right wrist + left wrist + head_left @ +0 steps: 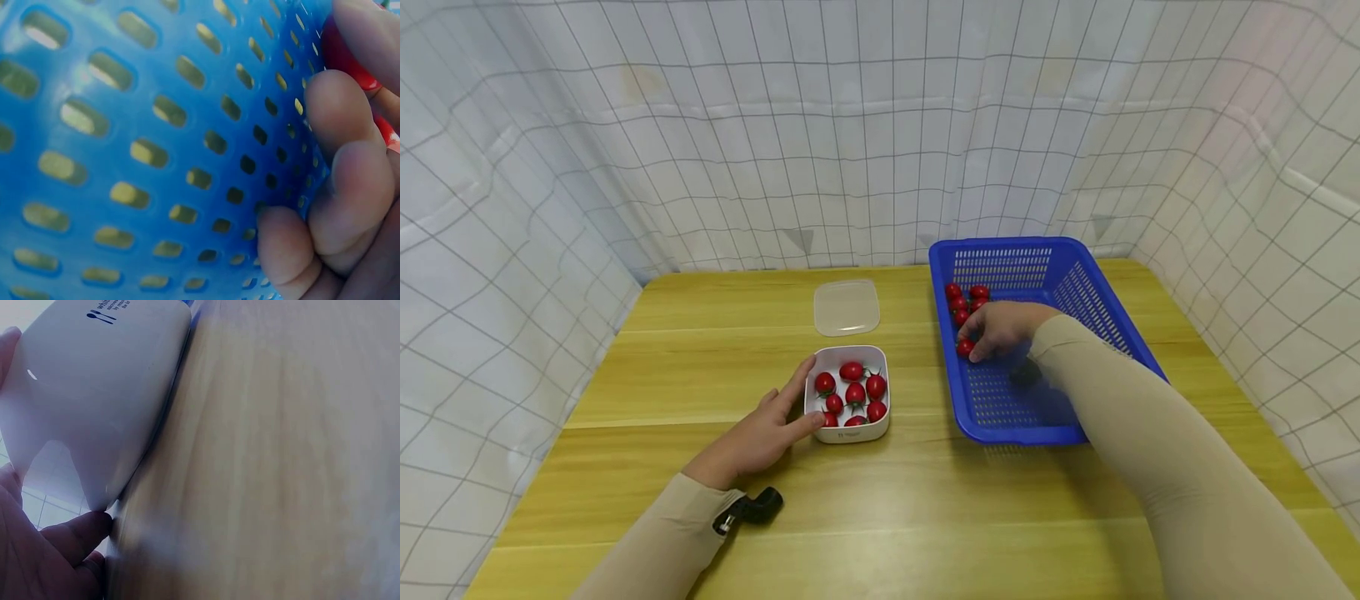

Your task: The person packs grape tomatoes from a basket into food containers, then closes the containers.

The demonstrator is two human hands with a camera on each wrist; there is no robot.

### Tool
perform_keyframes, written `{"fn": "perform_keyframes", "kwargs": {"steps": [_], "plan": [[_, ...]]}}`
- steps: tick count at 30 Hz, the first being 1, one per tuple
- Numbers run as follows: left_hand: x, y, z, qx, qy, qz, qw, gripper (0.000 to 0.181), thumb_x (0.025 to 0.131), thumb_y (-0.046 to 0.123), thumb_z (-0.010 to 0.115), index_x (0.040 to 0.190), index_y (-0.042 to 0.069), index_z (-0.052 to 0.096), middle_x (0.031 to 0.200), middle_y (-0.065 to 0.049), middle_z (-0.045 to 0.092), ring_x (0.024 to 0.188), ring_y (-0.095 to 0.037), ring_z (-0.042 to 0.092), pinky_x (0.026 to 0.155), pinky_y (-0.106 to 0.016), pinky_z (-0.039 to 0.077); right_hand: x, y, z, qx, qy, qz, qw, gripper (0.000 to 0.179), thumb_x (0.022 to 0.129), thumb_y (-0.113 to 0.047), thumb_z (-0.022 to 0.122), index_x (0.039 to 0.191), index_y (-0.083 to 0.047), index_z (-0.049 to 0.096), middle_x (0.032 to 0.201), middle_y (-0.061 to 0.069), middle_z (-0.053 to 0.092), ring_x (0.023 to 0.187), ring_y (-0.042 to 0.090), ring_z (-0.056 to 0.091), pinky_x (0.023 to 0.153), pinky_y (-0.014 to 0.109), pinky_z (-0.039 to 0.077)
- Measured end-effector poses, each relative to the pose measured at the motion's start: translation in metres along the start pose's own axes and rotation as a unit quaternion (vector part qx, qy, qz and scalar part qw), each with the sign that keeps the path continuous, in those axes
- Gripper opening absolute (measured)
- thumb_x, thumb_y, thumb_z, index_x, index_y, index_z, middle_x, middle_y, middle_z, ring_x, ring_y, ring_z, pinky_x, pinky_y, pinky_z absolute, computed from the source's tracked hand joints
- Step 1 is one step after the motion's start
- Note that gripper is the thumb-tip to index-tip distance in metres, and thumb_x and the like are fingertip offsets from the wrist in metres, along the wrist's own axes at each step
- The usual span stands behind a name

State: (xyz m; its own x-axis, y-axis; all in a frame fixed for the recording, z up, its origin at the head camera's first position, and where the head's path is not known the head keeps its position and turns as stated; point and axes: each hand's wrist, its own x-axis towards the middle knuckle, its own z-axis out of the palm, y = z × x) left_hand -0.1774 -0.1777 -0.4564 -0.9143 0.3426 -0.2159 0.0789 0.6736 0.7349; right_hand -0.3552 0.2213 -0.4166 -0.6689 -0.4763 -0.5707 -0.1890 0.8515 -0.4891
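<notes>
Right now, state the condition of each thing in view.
White rounded-square plastic container: uncovered, holding small red tomatoes.
Translucent square plastic lid: off, flat on the yellowish wooden table.
Blue perforated plastic basket: open-topped, tomatoes along its left side.
Left hand: touching the container.
Right hand: pinching a tomato in the basket.

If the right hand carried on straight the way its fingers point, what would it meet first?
Past the tomato it pinches, the right hand would probably meet the blue basket's left wall first, though depth is unclear.
</notes>
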Motion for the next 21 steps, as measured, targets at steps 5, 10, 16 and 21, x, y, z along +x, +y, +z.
{"fn": "perform_keyframes", "kwargs": {"steps": [5, 10, 16, 21], "plan": [[-0.0002, 0.0003, -0.0009, -0.001, -0.001, 0.003, 1.0, 0.084, 0.106, 0.054, 0.054, 0.169, 0.043, -0.002, 0.178, -0.014, 0.009, 0.154, -0.067, -0.001, 0.113, -0.088, 0.012, 0.0002, -0.0011, -0.0002, -0.006, -0.005, 0.0, 1.0, 0.043, 0.097, -0.022, 0.078, 0.137, -0.01, 0.069, 0.114, 0.005, 0.073, 0.103, 0.019, 0.07, 0.097, 0.041, 0.062], [-0.0008, -0.0003, -0.0001, -0.005, 0.001, 0.003, 1.0, 0.083, 0.107, 0.053, 0.054, 0.169, 0.043, -0.001, 0.178, -0.013, 0.009, 0.154, -0.068, -0.003, 0.114, -0.088, 0.011, -0.0008, -0.0012, -0.0003, -0.008, -0.005, -0.001, 1.0, 0.044, 0.096, -0.022, 0.079, 0.137, -0.01, 0.069, 0.114, 0.006, 0.073, 0.103, 0.02, 0.07, 0.097, 0.041, 0.062], [-0.001, -0.0013, 0.0002, -0.006, 0.002, 0.003, 1.0, 0.083, 0.107, 0.054, 0.054, 0.169, 0.044, -0.001, 0.178, -0.012, 0.009, 0.154, -0.067, -0.002, 0.115, -0.087, 0.012, -0.0013, -0.001, 0.0004, -0.01, -0.004, 0.002, 0.9999, 0.046, 0.096, -0.023, 0.078, 0.139, -0.01, 0.068, 0.119, 0.007, 0.074, 0.106, 0.02, 0.071, 0.098, 0.042, 0.061], [-0.0008, -0.0024, 0.0001, -0.004, 0.0, 0.004, 1.0, 0.083, 0.107, 0.055, 0.053, 0.169, 0.043, -0.002, 0.179, -0.011, 0.008, 0.153, -0.068, -0.004, 0.115, -0.088, 0.01, -0.0039, -0.0035, 0.0011, -0.004, -0.004, 0.01, 0.9999, 0.045, 0.096, -0.024, 0.078, 0.139, -0.011, 0.069, 0.119, 0.007, 0.074, 0.106, 0.021, 0.071, 0.1, 0.043, 0.061]]}}
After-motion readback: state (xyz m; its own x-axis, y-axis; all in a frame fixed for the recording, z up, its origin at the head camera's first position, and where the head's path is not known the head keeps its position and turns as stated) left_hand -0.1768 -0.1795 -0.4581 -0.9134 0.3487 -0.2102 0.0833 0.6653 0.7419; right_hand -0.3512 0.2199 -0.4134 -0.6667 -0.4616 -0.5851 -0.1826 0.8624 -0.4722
